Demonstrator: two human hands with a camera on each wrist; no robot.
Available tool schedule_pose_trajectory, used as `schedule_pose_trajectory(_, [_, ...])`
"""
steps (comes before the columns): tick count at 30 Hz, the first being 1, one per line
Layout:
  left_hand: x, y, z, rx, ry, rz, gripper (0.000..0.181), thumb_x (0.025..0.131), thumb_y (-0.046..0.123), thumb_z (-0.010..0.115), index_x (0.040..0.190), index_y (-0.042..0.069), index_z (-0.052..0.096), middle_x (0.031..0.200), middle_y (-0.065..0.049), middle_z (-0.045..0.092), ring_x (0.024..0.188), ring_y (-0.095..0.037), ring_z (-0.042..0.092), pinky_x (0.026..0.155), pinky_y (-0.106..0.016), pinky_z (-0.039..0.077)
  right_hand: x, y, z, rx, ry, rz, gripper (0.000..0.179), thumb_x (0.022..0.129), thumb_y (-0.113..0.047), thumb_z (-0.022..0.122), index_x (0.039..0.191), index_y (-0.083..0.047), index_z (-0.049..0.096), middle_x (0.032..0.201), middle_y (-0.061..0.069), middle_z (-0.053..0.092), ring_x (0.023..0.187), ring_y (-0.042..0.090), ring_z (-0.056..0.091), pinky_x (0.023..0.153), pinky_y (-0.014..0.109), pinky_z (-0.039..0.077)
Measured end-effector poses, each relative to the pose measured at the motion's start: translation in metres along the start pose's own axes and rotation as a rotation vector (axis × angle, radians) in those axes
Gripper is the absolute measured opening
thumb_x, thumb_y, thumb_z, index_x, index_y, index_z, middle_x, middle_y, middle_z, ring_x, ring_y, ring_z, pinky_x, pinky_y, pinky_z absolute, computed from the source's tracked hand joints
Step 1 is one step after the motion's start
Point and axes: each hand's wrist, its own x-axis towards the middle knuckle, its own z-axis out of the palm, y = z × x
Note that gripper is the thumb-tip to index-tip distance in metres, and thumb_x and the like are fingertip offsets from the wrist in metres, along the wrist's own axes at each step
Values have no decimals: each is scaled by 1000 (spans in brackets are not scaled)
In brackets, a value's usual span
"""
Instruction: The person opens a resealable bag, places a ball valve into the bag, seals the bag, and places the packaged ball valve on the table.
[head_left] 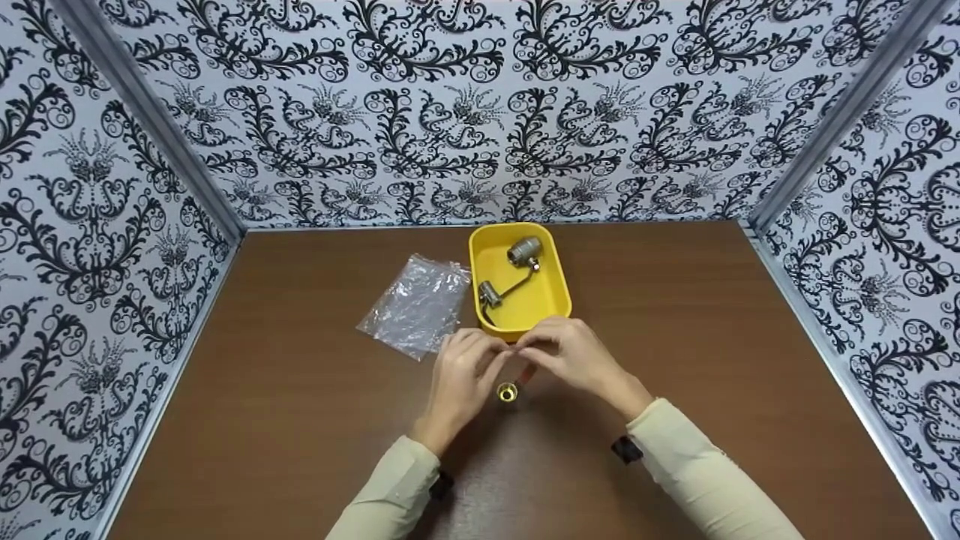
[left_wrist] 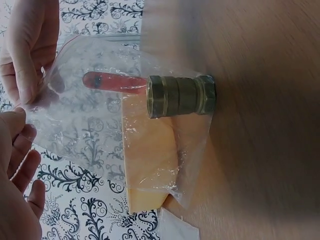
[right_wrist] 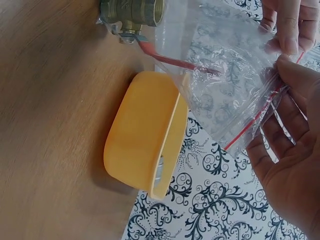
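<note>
A clear zip bag with a red line along its mouth hangs between both hands, in front of the yellow tub. Inside it is a brass ball valve with a red lever handle; the valve sits at the bag's bottom, close above the table or on it. My left hand pinches the mouth of the bag between thumb and fingertips. Close against it, the right hand pinches the same edge, its other fingers loosely bent in the right wrist view. Seen from the head, the bag itself hardly shows.
Just beyond the hands stands the yellow tub, holding a large metal fitting and a smaller metal piece with a thin rod. Left of it another clear plastic bag lies flat on the brown table. Patterned walls enclose three sides.
</note>
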Motion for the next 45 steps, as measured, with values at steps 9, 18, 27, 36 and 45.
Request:
schedule_pose_trajectory(9, [3, 6, -3, -2, 51, 30, 6, 83, 21, 76, 84, 16, 72, 80, 7, 72, 88, -13, 64, 83, -33, 46, 2, -2, 2, 49, 38, -21, 10, 85, -19, 75, 93, -13, 75, 87, -3, 73, 84, 11, 65, 79, 29, 54])
schedule_pose_trajectory(18, [4, 4, -4, 28, 32, 41, 8, 82, 22, 77, 85, 16, 72, 83, 7, 73, 91, -13, 64, 85, -32, 45, 1, -1, 6, -3, 62, -57, 6, 86, -17, 74, 90, -14, 74, 85, -3, 72, 83, 12, 65, 79, 31, 53])
schedule_pose_trajectory(27, [6, 4, -6, 98, 8, 124, 5, 85, 22, 74, 89, 18, 74, 88, 7, 74, 95, -15, 65, 85, -32, 46, 2, -4, 9, -98, 135, -66, 3, 82, -18, 77, 84, -16, 75, 80, -6, 71, 79, 10, 64, 80, 35, 50])
schedule_pose_trajectory(36, [8, 6, -6, 156, 15, 122, 6, 83, 18, 74, 87, 16, 71, 86, 4, 73, 94, -18, 66, 85, -34, 47, 2, -5, 10, -111, 104, -15, 6, 84, -21, 76, 86, -15, 75, 81, -4, 71, 80, 11, 64, 79, 35, 52])
schedule_pose_trajectory(45, [9, 7, -6, 233, -12, 111, 7, 85, 23, 72, 89, 18, 70, 90, 5, 72, 99, -16, 64, 89, -34, 46, 3, -2, 10, -131, 96, 0, 7, 85, -21, 76, 87, -15, 75, 83, -4, 72, 82, 12, 65, 80, 35, 51])
